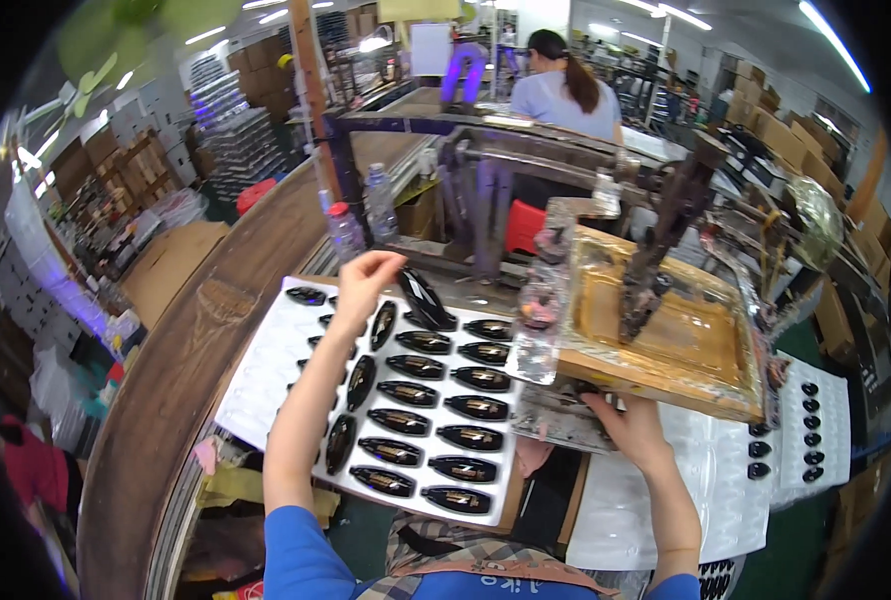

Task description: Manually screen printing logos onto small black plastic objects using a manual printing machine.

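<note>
My left hand (368, 284) is over the far side of a white moulded tray (266, 385), its fingers pinched on the upper end of a glossy black oval piece (424, 298). That piece tilts up above the tray. Rows of similar black pieces (401, 421) lie in the tray, several with gold print. My right hand (634, 428) reaches under the near edge of a wooden screen-printing frame (666, 380), beside a metal base plate (564, 418). Its fingers are bent inward, and whatever they hold there is hidden. Amber film or residue covers the screen (606, 310).
A dark metal arm (666, 230) stands over the screen. White trays (671, 490) lie at the right, some with small black pieces. A curved brown conveyor belt (181, 400) runs along the left. Plastic bottles (379, 200) stand behind the tray. Another person (571, 95) sits farther back.
</note>
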`<state>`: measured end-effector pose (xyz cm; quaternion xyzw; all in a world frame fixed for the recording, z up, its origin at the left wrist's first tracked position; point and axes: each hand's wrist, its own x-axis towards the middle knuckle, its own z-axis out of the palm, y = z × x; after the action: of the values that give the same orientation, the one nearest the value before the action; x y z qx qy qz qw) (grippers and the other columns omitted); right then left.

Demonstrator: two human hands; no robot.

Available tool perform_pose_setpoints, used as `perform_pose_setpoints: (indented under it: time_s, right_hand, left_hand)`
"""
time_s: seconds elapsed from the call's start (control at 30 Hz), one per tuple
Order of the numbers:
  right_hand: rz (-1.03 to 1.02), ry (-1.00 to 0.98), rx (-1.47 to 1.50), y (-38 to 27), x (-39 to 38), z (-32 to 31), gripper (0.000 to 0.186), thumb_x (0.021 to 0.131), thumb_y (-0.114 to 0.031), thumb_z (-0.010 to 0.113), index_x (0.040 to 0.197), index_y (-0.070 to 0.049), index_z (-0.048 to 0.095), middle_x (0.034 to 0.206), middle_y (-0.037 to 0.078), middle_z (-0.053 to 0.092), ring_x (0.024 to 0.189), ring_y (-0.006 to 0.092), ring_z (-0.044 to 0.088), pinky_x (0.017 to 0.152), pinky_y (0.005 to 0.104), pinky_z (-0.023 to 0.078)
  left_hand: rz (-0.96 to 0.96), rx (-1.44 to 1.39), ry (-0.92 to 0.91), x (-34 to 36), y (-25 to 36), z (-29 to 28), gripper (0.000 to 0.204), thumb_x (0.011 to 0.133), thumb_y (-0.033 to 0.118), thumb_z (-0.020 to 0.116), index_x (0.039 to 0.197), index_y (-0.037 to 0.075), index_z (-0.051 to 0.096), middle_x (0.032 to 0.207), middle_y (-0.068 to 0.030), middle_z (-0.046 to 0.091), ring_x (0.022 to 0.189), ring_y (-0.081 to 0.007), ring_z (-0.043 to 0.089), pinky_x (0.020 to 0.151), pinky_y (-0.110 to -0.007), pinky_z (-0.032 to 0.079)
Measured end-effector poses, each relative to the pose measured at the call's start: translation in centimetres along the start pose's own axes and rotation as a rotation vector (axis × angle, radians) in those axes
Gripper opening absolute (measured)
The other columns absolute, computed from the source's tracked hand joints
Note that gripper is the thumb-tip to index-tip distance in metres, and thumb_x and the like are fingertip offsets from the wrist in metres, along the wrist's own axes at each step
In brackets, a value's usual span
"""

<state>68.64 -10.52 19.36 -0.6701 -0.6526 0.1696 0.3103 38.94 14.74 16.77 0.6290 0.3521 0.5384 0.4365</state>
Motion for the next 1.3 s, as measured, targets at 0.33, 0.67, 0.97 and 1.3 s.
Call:
perform_pose_setpoints:
  time_s: [0.33, 0.67, 0.97, 1.3]
  right_hand:
    - [0.43, 0.49, -0.375, 24.9, -10.6, -9.4, 0.043, 0.084, -0.016, 0.05, 0.12, 0.004, 0.038, 0.125, 0.025, 0.038, 0.117, 0.0362, 0.034, 0.1, 0.0384, 0.022]
    - [0.894, 0.439, -0.686, 38.5, -24.0, -14.9, 0.048, 0.083, -0.033, 0.049, 0.115, 0.001, 0.042, 0.111, 0.027, 0.045, 0.103, 0.04, 0.044, 0.086, 0.0423, 0.037]
    - [0.582, 0.683, -0.564, 34.8, -25.2, -14.4, 0.032, 0.087, -0.018, 0.047, 0.112, 0.001, 0.047, 0.105, 0.018, 0.052, 0.094, 0.0313, 0.051, 0.08, 0.0336, 0.042]
    - [0.152, 0.434, 0.302, 9.4, -6.8, -3.4, 0.04, 0.076, -0.001, 0.059, 0.114, 0.0, 0.048, 0.117, 0.01, 0.051, 0.086, 0.0153, 0.056, 0.07, 0.0269, 0.047]
  left_hand:
    - [-0.244, 0.624, 0.715, 0.4, -11.8, -23.1, 0.023, 0.071, 0.023, 0.065, 0.077, 0.001, 0.065, 0.068, -0.0098, 0.064, 0.06, -0.0151, 0.061, 0.058, -0.028, 0.047]
    - [-0.578, 0.943, 0.646, 1.3, -16.8, -26.5, 0.025, 0.068, 0.03, 0.065, 0.076, 0.006, 0.066, 0.082, -0.0176, 0.063, 0.082, -0.0301, 0.061, 0.074, -0.037, 0.046]
    - [0.041, 0.812, 0.31, 2.1, -9.3, -10.4, 0.021, 0.078, 0.017, 0.055, 0.093, 0.003, 0.061, 0.094, -0.0195, 0.059, 0.085, -0.0308, 0.058, 0.075, -0.035, 0.045]
    - [0.027, 0.034, -0.111, -0.5, -6.3, 15.0, 0.017, 0.079, 0.008, 0.053, 0.093, 0.001, 0.061, 0.088, -0.0114, 0.062, 0.079, -0.0197, 0.059, 0.073, -0.028, 0.044]
